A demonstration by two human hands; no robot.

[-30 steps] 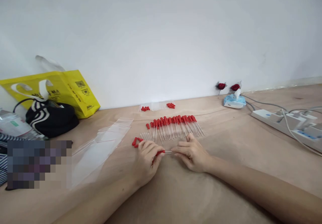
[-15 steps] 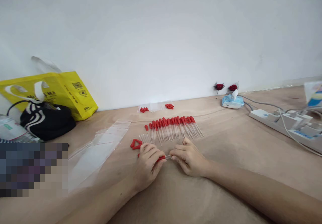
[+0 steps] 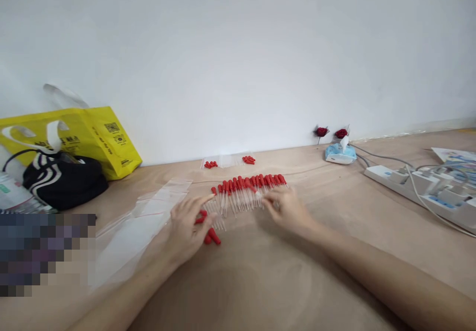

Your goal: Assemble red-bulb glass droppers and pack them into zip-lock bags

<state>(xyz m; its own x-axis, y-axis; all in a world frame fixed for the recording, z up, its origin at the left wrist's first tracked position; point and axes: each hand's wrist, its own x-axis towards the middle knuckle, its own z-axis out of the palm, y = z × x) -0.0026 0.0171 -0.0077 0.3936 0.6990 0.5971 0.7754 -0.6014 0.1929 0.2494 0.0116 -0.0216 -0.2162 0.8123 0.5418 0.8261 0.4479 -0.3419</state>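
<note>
One seemingly light, brittle dropper (image 3: 254,189), best held by its bulb (image 3: 249,185), sits pinched in the right grip (image 3: 285,209) at the row (image 3: 240,184), left grip (image 3: 188,228) gaping, apparently empty.

On my feed I've got a brownish tabletop (image 3: 267,286). Ctr.: a row of red-topped droppers (image 3: 247,184), w/ bare clear tubes (image 3: 217,217) and loose red bulbs (image 3: 214,236) to the L. At the back, a clear bag (image 3: 229,161) w/ more sm. bulbs (image 3: 249,160), in or on it, can't tell. L side: flat plastic bags (image 3: 137,231), black pouch (image 3: 80,179), yellow bag (image 3: 107,145). R side: tissue pack (image 3: 339,154), power strip (image 3: 384,174), printed sheet (image 3: 451,158).
</note>
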